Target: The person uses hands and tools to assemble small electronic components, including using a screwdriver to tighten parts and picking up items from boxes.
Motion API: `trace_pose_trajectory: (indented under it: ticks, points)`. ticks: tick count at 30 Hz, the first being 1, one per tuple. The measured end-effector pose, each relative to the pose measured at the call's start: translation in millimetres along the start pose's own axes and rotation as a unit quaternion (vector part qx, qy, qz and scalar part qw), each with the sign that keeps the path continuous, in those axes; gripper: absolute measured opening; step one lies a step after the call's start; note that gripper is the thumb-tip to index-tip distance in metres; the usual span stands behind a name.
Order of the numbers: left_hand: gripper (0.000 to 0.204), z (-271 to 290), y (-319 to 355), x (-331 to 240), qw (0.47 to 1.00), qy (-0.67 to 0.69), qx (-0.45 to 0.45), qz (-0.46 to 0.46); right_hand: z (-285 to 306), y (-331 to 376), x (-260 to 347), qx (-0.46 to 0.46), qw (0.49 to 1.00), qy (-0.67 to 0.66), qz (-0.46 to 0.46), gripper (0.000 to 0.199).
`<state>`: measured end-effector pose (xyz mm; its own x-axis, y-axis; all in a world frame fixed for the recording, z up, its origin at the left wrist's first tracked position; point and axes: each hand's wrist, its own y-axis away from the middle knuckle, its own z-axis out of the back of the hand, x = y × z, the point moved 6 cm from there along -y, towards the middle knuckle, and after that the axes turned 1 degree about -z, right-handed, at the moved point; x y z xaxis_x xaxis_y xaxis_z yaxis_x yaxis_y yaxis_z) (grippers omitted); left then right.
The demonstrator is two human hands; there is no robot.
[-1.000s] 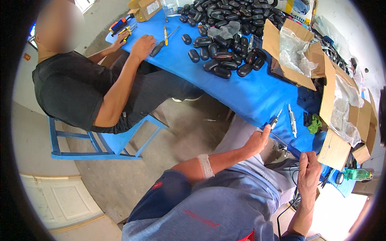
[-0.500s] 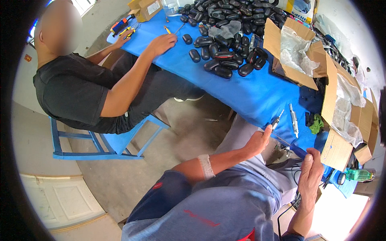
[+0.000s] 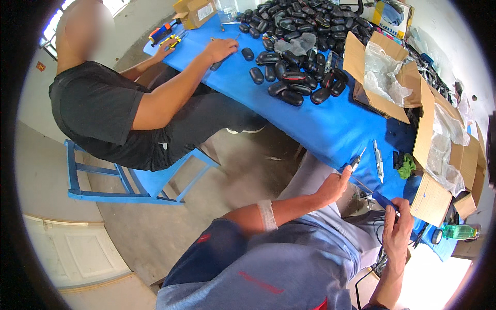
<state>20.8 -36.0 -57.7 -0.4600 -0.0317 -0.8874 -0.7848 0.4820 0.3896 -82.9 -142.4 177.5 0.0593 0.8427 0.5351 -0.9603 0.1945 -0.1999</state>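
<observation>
My left hand (image 3: 333, 187), closed, grips a slim grey and dark part with a narrow pointed end (image 3: 356, 163) above the near table edge. My right hand (image 3: 398, 230) has its fingers on the blue handle of a screwdriver (image 3: 384, 201). Its thin shaft points up and left toward the part in my left hand; whether the tip touches it I cannot tell. A similar long silver part (image 3: 378, 161) lies on the blue cloth just beyond my hands. Beside that lie a crumpled green cloth (image 3: 407, 166) and small black pieces (image 3: 397, 159).
Black oval cases (image 3: 292, 95) lie in a large heap across the blue table (image 3: 310, 126). Open cardboard boxes (image 3: 380, 108) with clear plastic line the right side, near a green bottle (image 3: 459, 231). At left a co-worker sits on a blue chair (image 3: 129, 196), hands on the table.
My right hand has shifted slightly and its grip has turned, showing more of the screwdriver handle. My left hand stays nearly still. The co-worker's right hand now has a dark object beneath it.
</observation>
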Motion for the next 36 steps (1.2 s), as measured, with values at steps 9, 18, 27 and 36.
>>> trace_pose_trajectory:
  ticks: [9,18,27,36]
  points:
    - [0.07,0,-2,7,1.0,-0.005,-0.009,-0.009,-3,1,-26,-0.03,0.991,-0.045,-0.121,0.036]
    - [0.072,0,7,-12,0.996,-0.067,-0.023,-0.056,-3,-5,-11,-0.001,0.999,-0.041,0.004,0.022]
    - [0.074,3,1,-9,0.983,-0.137,-0.056,-0.112,3,-6,4,0.014,1.0,0.0,-0.015,0.026]
    - [0.072,1,2,-7,0.996,-0.075,-0.022,-0.044,2,-8,5,0.015,1.0,-0.008,0.013,0.015]
